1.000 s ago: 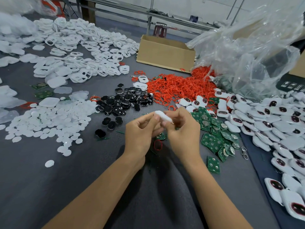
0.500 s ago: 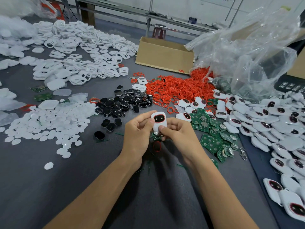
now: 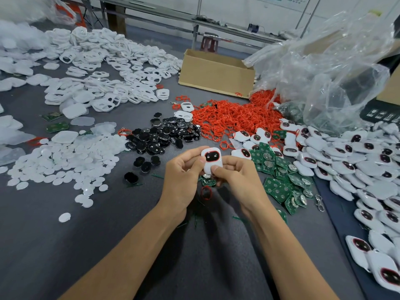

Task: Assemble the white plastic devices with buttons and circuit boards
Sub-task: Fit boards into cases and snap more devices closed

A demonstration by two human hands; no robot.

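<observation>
A white plastic device [image 3: 211, 159] with a black, red-rimmed button face is held upright between both hands at the table's middle. My left hand [image 3: 184, 174] grips its left edge, thumb on the front. My right hand [image 3: 236, 177] pinches its lower right side. Just below the hands lie a green circuit board [image 3: 207, 180] and a red ring [image 3: 206, 192]. Loose green circuit boards [image 3: 279, 169] are heaped to the right, black buttons [image 3: 162, 137] ahead on the left, and red rings [image 3: 236, 118] beyond them.
Assembled white devices [image 3: 350, 165] pile up along the right. White discs [image 3: 65, 161] spread at left, empty white shells [image 3: 104, 68] at the far left. A cardboard box [image 3: 216, 74] and a clear plastic bag [image 3: 324, 66] stand at the back.
The device was edge-on a second ago; both hands turned it so its button face now points at me. The hands stayed in the same place.
</observation>
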